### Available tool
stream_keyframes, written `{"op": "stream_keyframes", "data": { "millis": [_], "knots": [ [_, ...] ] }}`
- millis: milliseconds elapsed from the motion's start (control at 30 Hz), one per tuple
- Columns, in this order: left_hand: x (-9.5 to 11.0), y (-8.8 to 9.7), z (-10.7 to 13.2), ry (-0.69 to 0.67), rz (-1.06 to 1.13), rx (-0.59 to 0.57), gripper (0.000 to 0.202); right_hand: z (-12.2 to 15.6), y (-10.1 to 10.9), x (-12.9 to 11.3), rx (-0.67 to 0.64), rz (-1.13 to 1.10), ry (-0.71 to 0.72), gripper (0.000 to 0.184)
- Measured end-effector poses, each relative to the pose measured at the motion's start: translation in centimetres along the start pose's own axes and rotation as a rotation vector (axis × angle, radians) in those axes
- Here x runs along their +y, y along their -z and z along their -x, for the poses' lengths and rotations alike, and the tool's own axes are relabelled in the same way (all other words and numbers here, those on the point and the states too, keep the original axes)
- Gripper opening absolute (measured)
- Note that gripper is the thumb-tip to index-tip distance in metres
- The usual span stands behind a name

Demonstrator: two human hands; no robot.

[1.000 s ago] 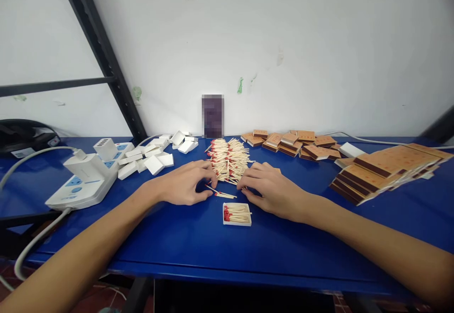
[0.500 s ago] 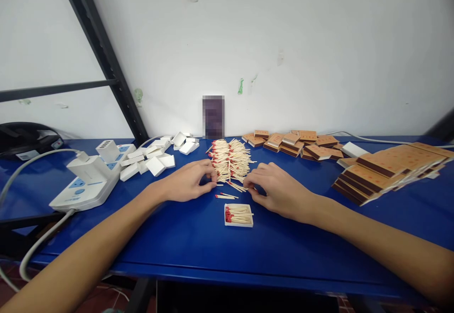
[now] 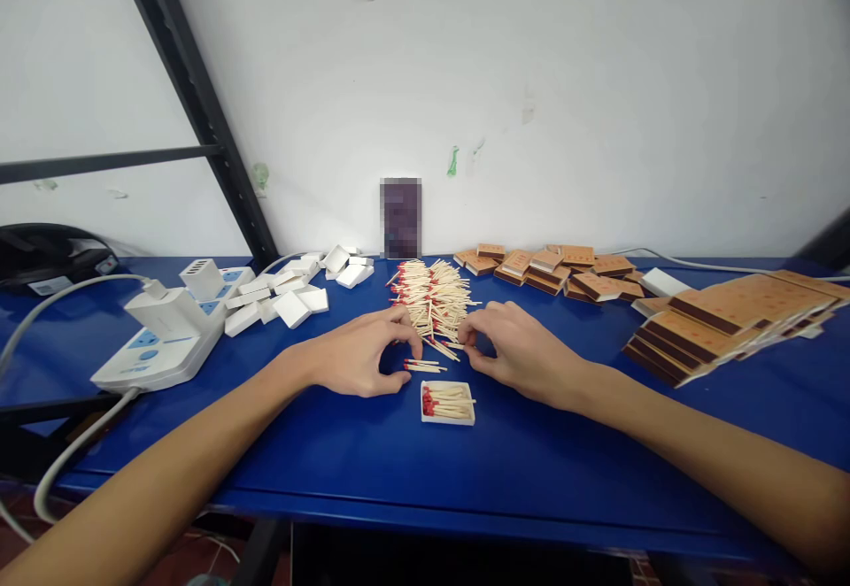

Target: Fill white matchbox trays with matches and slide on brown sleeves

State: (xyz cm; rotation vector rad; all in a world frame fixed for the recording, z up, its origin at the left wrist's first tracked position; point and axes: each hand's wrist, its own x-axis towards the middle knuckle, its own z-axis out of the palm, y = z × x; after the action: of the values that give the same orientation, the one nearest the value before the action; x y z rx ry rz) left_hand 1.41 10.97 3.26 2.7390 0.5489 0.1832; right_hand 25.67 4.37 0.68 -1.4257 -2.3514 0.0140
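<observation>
My left hand (image 3: 365,351) is open, thumb and fingers parted on either side of a few loose matches (image 3: 425,366) lying side by side on the blue table. My right hand (image 3: 514,351) has its fingertips pinched on the tail end of a match (image 3: 452,345) at the near right edge of the pile. That big heap of red-headed matches (image 3: 435,298) lies just beyond both hands. Nearer to me, a white matchbox tray (image 3: 447,420) holds many matches, heads to the left, with one stick poking past its right wall.
Empty white trays (image 3: 292,309) are heaped at left, beside a power strip (image 3: 159,365) with chargers and cables. Brown matchbox sleeves (image 3: 571,269) lie at back right, with a slanting stack of them (image 3: 723,320) nearer. A pixelated dark panel (image 3: 401,219) stands at the wall.
My left hand has come nearer and opened around the loose matches, which now include one more and lie more evenly. My right hand has shifted only slightly at the pile's edge.
</observation>
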Motion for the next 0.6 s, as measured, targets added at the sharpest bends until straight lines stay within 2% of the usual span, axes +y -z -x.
{"op": "stream_keyframes", "data": {
  "millis": [233, 400, 600],
  "knots": [
    [0.6, -0.1, -0.3, 0.039, -0.018, -0.008, 0.019, 0.3, 0.3, 0.1, 0.129, -0.028, 0.02, 0.01],
    [1.6, 0.1, -0.1, 0.017, -0.154, -0.074, 0.007, 0.5, 0.4, -0.8, 0.077, -0.096, 0.012, 0.009],
    [1.9, 1.2, -0.6, -0.021, -0.22, -0.14, 0.01, 0.9, 0.5, -1.5, -0.005, -0.129, 0.026, 0.01]
  ]
}}
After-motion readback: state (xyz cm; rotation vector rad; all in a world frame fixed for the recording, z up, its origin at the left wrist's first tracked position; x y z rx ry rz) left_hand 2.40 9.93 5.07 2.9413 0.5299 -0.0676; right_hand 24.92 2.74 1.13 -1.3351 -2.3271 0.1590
